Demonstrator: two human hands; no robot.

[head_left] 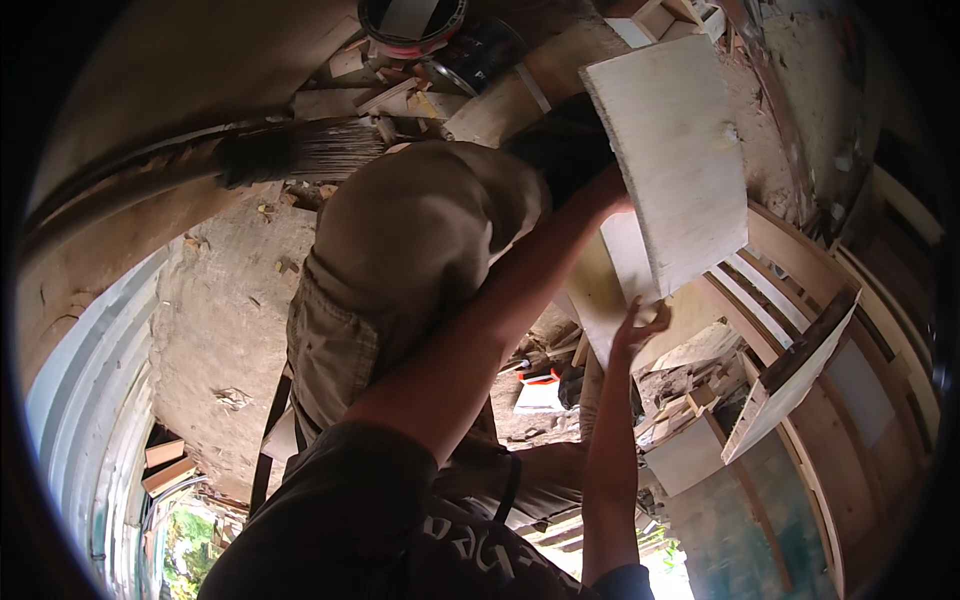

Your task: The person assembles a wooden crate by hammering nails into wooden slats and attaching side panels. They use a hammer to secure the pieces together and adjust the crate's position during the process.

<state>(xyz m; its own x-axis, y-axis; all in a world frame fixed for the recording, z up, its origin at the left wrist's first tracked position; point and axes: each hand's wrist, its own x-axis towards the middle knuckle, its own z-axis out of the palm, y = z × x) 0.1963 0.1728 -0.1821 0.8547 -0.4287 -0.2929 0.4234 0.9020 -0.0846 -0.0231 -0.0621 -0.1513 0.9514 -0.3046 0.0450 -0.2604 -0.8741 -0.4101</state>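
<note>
A pale, thin wooden board [680, 160] with a rough left edge stands tilted at the upper right. My left forearm stretches across my bent knee, and my left hand [615, 192] passes behind that edge; its fingers are hidden by the board, so its grip does not show. Just below the board's lower corner is my right hand [640, 326], with curled fingers apart and the fingertips close to or touching the edge. Beneath the board, a second pale panel [626, 252] is partly visible; whether the two are joined cannot be seen.
A wide brush [310, 152] lies at the left beyond my knee [420, 210]. A dark bucket [412, 25] stands at the far side. Wooden slats [770, 290] and a slanted board [795, 385] occupy the right. Wood scraps [700, 400] litter the ground; corrugated sheet [85, 400] runs along the left.
</note>
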